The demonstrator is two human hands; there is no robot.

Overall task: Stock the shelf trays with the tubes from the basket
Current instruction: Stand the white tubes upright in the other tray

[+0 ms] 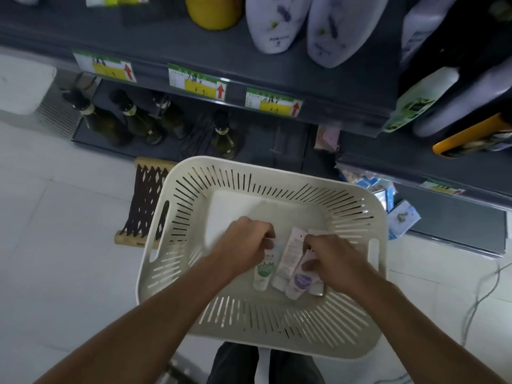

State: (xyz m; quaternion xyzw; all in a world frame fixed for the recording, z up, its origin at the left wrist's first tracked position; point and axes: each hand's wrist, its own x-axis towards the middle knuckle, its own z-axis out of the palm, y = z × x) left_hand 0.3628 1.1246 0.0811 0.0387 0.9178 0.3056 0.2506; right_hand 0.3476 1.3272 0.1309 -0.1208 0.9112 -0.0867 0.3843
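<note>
In the head view, lower centre, the slotted basket [194, 217] holds about 4 tubes clustered for easy grabbing; the left hand [243, 242] curls closed around the green-printed tube [263, 273]. The right hand [332, 261] pinches the purple-printed tube [300, 282]; the plain white tube [288, 259] lies between them, while the shelf [318, 79] waits along the frame's top.

forearms [155, 314] bare, no sleeves | dark trousers [238, 364]

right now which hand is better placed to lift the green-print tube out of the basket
Left. The left hand is already closed on the top of the green-print tube inside the basket, while the right hand is busy gripping the purple-print tube.
</note>
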